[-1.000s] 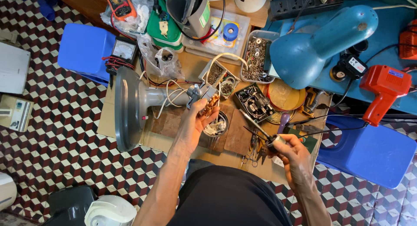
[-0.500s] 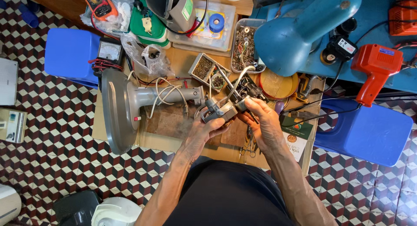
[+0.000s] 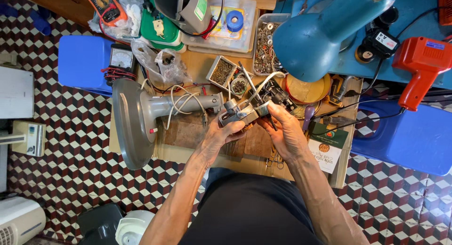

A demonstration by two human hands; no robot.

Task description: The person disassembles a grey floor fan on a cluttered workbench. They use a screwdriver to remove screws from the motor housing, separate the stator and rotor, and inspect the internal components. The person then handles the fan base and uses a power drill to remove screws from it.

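A small grey metal fan part (image 3: 242,114) is gripped from below by the left hand (image 3: 221,134), just above a cluttered wooden desk (image 3: 188,153). It is met from the right by the right hand (image 3: 282,132), whose fingers are closed around the part's far end and a thin tool (image 3: 252,87) rising from it. A grey fan stand (image 3: 141,118) is laid on its side just left of the part, white cable (image 3: 181,101) looped over its neck. Trays of screws (image 3: 264,47) are seen behind, beside a blue fan housing (image 3: 320,30).
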